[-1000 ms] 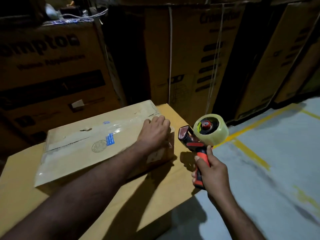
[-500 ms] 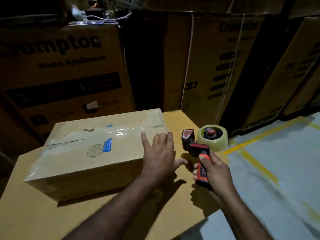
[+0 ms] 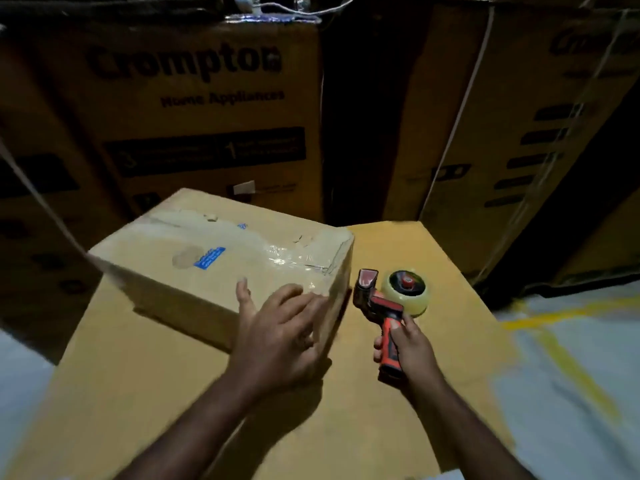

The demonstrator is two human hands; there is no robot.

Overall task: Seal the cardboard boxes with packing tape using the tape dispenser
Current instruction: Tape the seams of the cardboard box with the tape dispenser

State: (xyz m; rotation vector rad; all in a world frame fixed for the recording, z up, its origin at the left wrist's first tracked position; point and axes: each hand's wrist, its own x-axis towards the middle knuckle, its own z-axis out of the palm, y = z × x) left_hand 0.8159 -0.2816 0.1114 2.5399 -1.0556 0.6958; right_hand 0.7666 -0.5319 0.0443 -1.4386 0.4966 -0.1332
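the small cardboard box (image 3: 207, 258) sits skewed on a big flat carton (image 3: 138, 393), with clear tape (image 3: 284, 258) shining across its top. the left hand (image 3: 280, 337) rests on its near right corner, fingers straight and spread. just right of the box, the right hand (image 3: 412, 351) is wrapped round the red handle of the tape dispenser (image 3: 384, 306). printed cartons (image 3: 194, 116) stand stacked behind.

Small box (image 3: 221, 268) on large carton (image 3: 398, 410); tape dispenser (image 3: 391, 303) lies right.
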